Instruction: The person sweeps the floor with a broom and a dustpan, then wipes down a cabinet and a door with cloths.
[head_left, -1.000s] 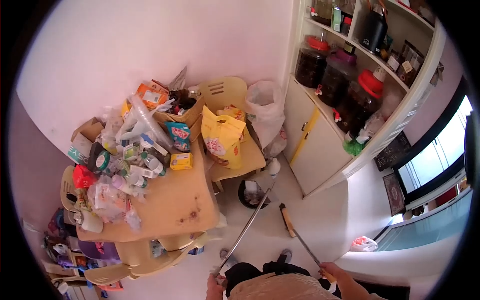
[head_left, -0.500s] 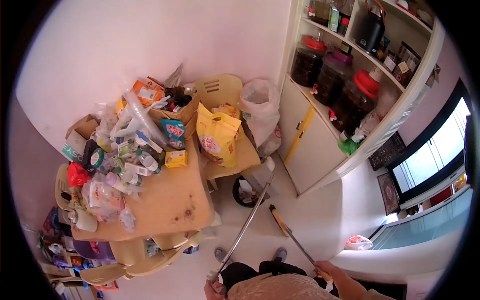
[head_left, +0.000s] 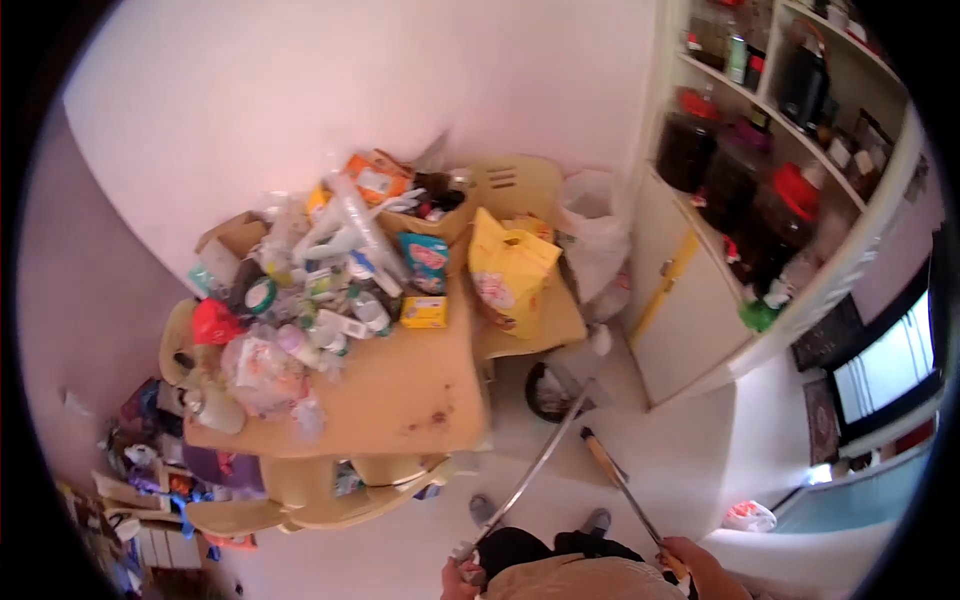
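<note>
a pale wall (head_left: 500, 80) fills the back of the room, and a light floor (head_left: 680, 480) spreads below it. on the right stands a tall shelf cabinet (head_left: 690, 325). a tan table (head_left: 390, 395) sits on the left, with a cream chair (head_left: 535, 185) just beside it. a long metal pole (head_left: 530, 470) slants over the floor, and to its right lies a shorter long-handled tool (head_left: 603, 462) with a tan head. a yellow bag (head_left: 510, 285) stands on the chair. a black bin (head_left: 534, 402) is by the pole's far end. plastic bags (head_left: 265, 375) and bottles (head_left: 370, 310) crowd the table. the left grip (head_left: 462, 578) is wrapped round the pole's near end; the right grip (head_left: 690, 558) is curled round the tool's orange handle.
</note>
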